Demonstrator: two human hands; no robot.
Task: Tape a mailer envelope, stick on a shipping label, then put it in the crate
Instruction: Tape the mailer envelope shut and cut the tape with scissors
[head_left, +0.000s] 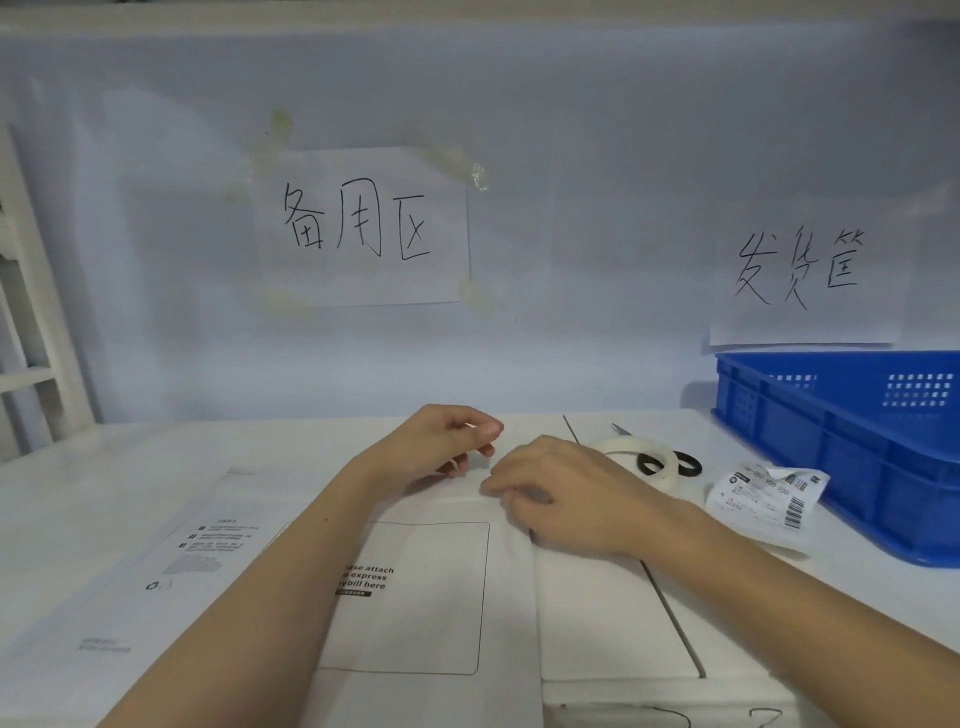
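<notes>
So the person's got a white plastic mailer envelope (441, 597) lying flat on the white tabletop (156, 457), printed box for the waybill facing up, right in front of them. Both hands are at its far edge. The left hand (447, 441) is curled up just above that edge, thumb and forefinger pinched together, maybe on something tiny and pale, I honestly can't tell what. The right hand (561, 499) rests palm-down on the envelope's top right corner, fingers bent and pressing the fold, not really gripping anything.

Just past the right hand sits a roll of white tape (631, 454) with black-handled scissors (670, 462) lying across it. Beside those, a crumpled white shipping label with barcodes (769, 499) lies loose on the table, and the blue plastic crate (852, 447) is at the far right, touching nothing. Another printed white mailer (156, 571) lies to the left.
</notes>
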